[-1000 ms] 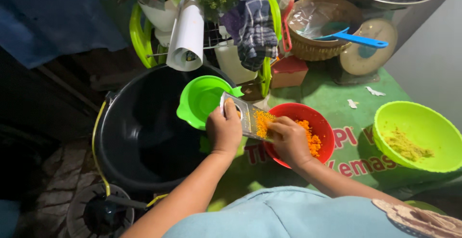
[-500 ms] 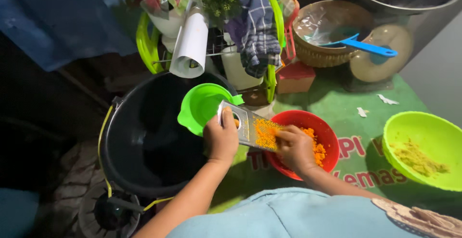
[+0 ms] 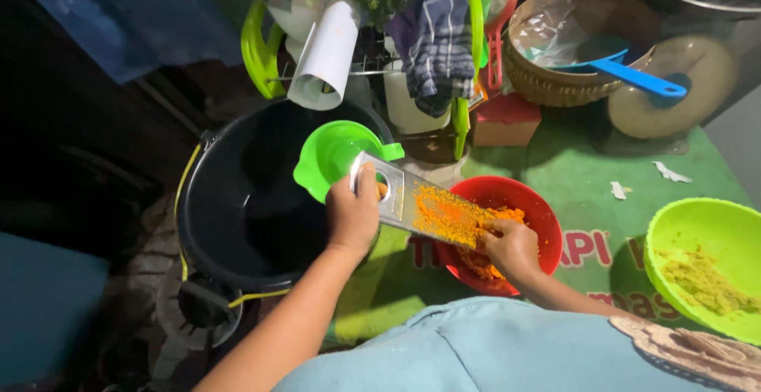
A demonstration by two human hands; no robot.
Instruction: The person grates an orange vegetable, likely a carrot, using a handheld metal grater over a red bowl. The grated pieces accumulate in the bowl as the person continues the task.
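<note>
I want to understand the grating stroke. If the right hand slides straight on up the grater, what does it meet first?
Probably the left hand, which grips the flat metal grater at its upper handle; between it and the right hand lies only the orange-coated grating face.

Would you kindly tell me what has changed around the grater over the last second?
The right hand slid from the upper part of the metal grater down to its lower end over the red bowl. The left hand kept gripping the grater's handle; the bowl and the green scoop stayed put.
</note>
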